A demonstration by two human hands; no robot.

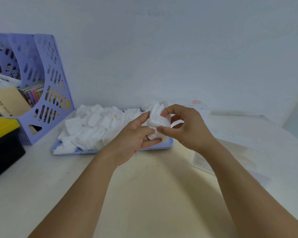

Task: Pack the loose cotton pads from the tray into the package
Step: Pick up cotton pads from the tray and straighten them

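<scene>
While both forearms reach in from the near edge, the broad cream-white bench (153, 194) stretches smooth and matte beneath them, faintly scuffed, with a wide bare stretch between the arms and the tray. Against the pale wall at far left stands a lavender perforated plastic file rack (46, 86), rigid and slotted, stuffed with booklets and paper; a black box with a yellow lid (2, 140) sits just in front of it at the left edge. Right of the rack lies the shallow lavender plastic tray (155, 148), rounded at its corners, its near rim showing as a thin strip. Heaped across it is the soft pile of loose white cotton pads (93, 127), fluffy squares that spill over the left rim onto the bench. A clear, glossy plastic package with printed text (203, 163) lies flat on the bench near the right forearm, apart from the tray. Above the tray's right end, the left hand (136, 136) cups a small crumpled bunch of white cotton pads (157, 121), fingers curled round its base in a firm grip. The right hand (187, 127) pinches the same bunch between thumb and fingertips.
</scene>
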